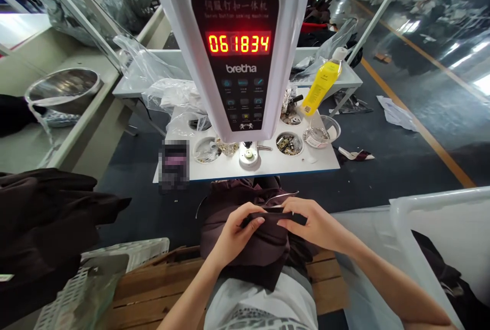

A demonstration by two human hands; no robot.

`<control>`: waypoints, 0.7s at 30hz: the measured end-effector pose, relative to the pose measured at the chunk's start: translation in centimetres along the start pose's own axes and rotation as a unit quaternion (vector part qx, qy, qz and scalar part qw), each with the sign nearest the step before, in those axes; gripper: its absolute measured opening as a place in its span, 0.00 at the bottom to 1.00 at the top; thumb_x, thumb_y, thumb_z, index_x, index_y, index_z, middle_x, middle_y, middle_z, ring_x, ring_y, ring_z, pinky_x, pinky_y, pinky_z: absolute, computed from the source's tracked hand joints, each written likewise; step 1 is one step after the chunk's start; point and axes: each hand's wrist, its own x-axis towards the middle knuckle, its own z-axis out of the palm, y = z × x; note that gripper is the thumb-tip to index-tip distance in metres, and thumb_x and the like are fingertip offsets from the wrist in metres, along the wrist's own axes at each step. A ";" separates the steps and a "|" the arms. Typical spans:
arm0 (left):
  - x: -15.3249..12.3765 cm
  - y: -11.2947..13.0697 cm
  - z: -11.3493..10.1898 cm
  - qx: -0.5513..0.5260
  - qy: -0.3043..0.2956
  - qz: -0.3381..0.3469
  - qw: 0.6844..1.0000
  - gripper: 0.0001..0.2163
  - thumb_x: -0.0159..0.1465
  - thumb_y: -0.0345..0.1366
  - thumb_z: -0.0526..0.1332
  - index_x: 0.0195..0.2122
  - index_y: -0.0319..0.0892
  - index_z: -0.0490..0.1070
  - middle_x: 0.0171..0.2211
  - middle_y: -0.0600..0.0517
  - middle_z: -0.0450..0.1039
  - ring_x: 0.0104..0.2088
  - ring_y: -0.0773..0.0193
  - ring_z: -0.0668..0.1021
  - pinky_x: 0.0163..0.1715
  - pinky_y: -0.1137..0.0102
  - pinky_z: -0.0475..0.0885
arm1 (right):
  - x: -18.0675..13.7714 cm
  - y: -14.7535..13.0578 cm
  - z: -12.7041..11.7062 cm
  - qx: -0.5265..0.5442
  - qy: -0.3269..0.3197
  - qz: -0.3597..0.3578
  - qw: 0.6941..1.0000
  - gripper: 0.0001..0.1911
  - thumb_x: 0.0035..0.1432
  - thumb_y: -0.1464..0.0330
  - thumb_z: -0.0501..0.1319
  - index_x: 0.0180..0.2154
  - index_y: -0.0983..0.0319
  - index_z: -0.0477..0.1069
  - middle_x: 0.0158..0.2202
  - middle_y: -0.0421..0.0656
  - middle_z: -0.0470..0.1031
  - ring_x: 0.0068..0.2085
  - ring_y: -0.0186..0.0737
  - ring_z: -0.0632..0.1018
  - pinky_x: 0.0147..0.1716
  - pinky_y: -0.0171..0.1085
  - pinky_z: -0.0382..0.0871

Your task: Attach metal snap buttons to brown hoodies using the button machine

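Observation:
A dark maroon garment [229,233] lies bunched over my lap. My left hand [241,225] pinches its folded edge between thumb and fingers. On the other side, my right hand [304,220] grips the same edge a short way off, and a pale strip shows between the two hands. Just beyond them stands a button sewing machine [237,23] with a lit red display reading 061834. Its small round work head [248,155] sits above the white table [245,170], apart from the cloth.
Metal fasteners fill a round well [289,144] in the table. A yellow bottle [321,85] and a clear tub [317,137] stand at right. Dark garments [46,217] hang at left. A white bin [432,199] is at right, and a metal bowl [65,87] at far left.

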 end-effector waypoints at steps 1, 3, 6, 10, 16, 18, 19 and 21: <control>0.1 0.0 0.0 -0.002 0.004 0.003 1.000 0.07 0.63 0.36 0.56 0.39 0.42 0.70 0.35 0.51 0.71 0.38 0.66 0.73 0.41 0.73 0.66 | 0.0 0.1 0.0 0.009 0.007 0.004 1.000 0.08 0.58 0.64 0.58 0.31 0.62 0.66 0.33 0.40 0.71 0.35 0.33 0.71 0.35 0.31 0.63; 0.1 0.0 0.0 0.001 0.010 0.006 1.000 0.08 0.63 0.36 0.55 0.40 0.42 0.71 0.36 0.51 0.72 0.39 0.66 0.73 0.42 0.73 0.66 | 0.0 0.3 -0.1 0.027 0.020 0.019 0.999 0.07 0.57 0.64 0.59 0.33 0.62 0.67 0.33 0.39 0.71 0.35 0.33 0.71 0.37 0.31 0.63; 0.0 -0.1 0.0 0.016 0.038 -0.013 0.999 0.11 0.63 0.37 0.55 0.46 0.45 0.70 0.42 0.51 0.73 0.43 0.65 0.73 0.45 0.73 0.66 | 0.0 0.4 -0.2 0.047 0.027 0.041 0.998 0.07 0.56 0.64 0.60 0.34 0.61 0.66 0.32 0.38 0.71 0.34 0.32 0.71 0.37 0.32 0.64; 0.0 0.0 0.1 0.012 0.073 -0.062 0.995 0.14 0.61 0.39 0.58 0.48 0.45 0.69 0.44 0.51 0.74 0.43 0.65 0.75 0.43 0.74 0.68 | 0.2 0.8 0.3 0.066 0.060 0.056 0.994 0.07 0.55 0.65 0.60 0.34 0.61 0.65 0.32 0.38 0.70 0.33 0.32 0.71 0.36 0.32 0.64; 0.1 0.5 0.1 0.024 0.089 -0.067 0.994 0.10 0.61 0.38 0.58 0.43 0.45 0.72 0.41 0.53 0.76 0.42 0.66 0.76 0.43 0.76 0.69 | 0.7 2.2 2.0 0.240 0.067 0.114 0.962 0.17 0.55 0.61 0.60 0.45 0.60 0.64 0.38 0.42 0.73 0.37 0.35 0.74 0.37 0.34 0.68; 0.1 0.4 0.1 0.032 0.089 -0.067 0.993 0.10 0.61 0.38 0.58 0.43 0.46 0.73 0.41 0.54 0.76 0.42 0.66 0.77 0.43 0.76 0.69 | 0.9 2.4 2.5 0.265 0.078 0.134 0.952 0.14 0.55 0.59 0.60 0.40 0.61 0.68 0.36 0.43 0.74 0.36 0.35 0.75 0.36 0.34 0.69; 0.1 0.3 0.1 0.033 0.092 -0.067 0.993 0.10 0.61 0.38 0.59 0.43 0.46 0.73 0.41 0.54 0.77 0.42 0.65 0.77 0.43 0.76 0.69 | 0.9 2.4 2.6 0.265 0.096 0.137 0.950 0.13 0.55 0.59 0.60 0.38 0.62 0.69 0.35 0.42 0.74 0.36 0.35 0.75 0.36 0.33 0.68; 0.2 0.1 0.2 0.031 0.107 -0.066 0.992 0.10 0.60 0.38 0.60 0.42 0.46 0.74 0.41 0.53 0.77 0.41 0.65 0.77 0.42 0.75 0.70 | 1.0 2.3 2.8 0.251 0.138 0.133 0.949 0.12 0.54 0.60 0.61 0.35 0.62 0.71 0.35 0.42 0.75 0.37 0.35 0.75 0.36 0.32 0.68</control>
